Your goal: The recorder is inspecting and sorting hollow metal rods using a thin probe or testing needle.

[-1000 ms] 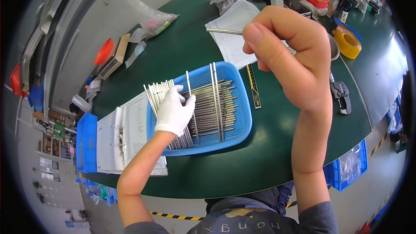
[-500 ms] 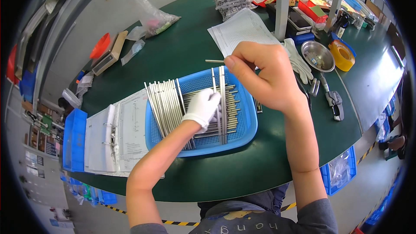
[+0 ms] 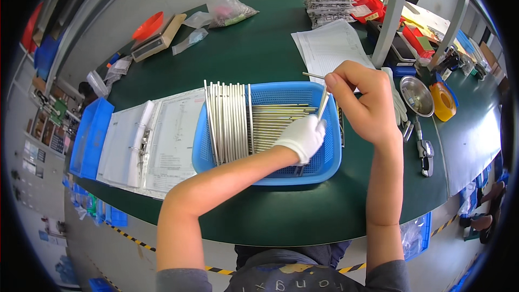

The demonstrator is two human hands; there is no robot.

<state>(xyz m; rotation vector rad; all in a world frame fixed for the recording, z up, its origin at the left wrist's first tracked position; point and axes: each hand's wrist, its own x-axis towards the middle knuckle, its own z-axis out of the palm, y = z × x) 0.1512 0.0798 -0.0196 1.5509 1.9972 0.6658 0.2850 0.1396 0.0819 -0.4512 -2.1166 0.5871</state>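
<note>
Right hand (image 3: pixel 363 101), bare, has come down from its raised position of a second ago and now sits over the far right corner of the blue basket (image 3: pixel 330 168). Its thumb and fingers are pinched narrow on a thin metal rod (image 3: pixel 323 103), which slants down from the fingertips toward the glove. A second thin piece pokes out sideways from behind the fingers (I cannot tell whether it is a separate rod).

Left hand (image 3: pixel 304 137), in a white glove, has shifted from the basket's middle to its right part. It is curled down among the rods there and meets the lower end of the slanting rod; the glove hides whether the fingers actually close on anything.

Reading of the change: the rod lifted up toward the head a moment back is now returning to basket level, so one rod's handling looks close to finished.

Containers:
- Blue basket, mesh-walled, on the green table (image 3: pixel 254 48). In its left half, a row of rods (image 3: pixel 227 121) lies side by side, pointing away from the person, tips overhanging the far rim. In the middle, a second batch (image 3: pixel 273 127) lies crosswise.
- Small metal bowl (image 3: pixel 416 94) to the right, contents not legible.
- Open ring binder (image 3: pixel 138 140) touching the basket's left side.
</note>
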